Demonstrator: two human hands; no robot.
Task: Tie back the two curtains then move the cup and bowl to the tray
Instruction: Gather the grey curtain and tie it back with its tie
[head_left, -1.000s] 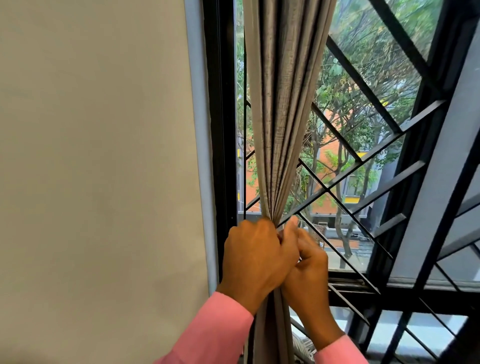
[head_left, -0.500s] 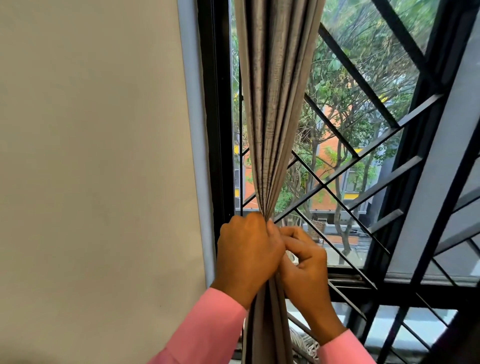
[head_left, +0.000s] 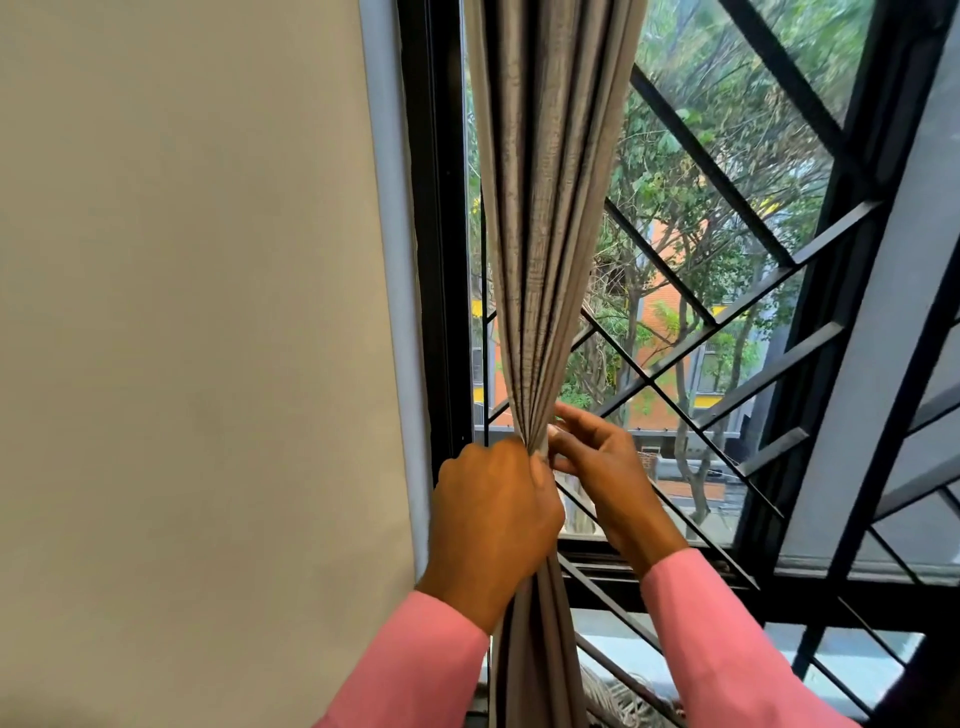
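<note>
- Head view: curtain (head_left: 540, 249) gathered into a tight bunch beside the window frame (head_left: 434, 260), with the grille (head_left: 727, 322) behind it
- Left hand (head_left: 493, 514) clamped round the bunch at its narrowest point, knuckles toward the camera, wrist bent up from a pink sleeve (head_left: 415, 670)
- Right hand (head_left: 602, 473) loose, fingers (head_left: 576, 415) spread and only touching the bunch's right side
- No tie-back band clearly seen; a pale strip at the pinch may be one, cannot tell
- Risk: if the left grip slackens before a tie is fastened, the folds will likely spill open
- Second curtain, cup, bowl and tray out of view
</note>
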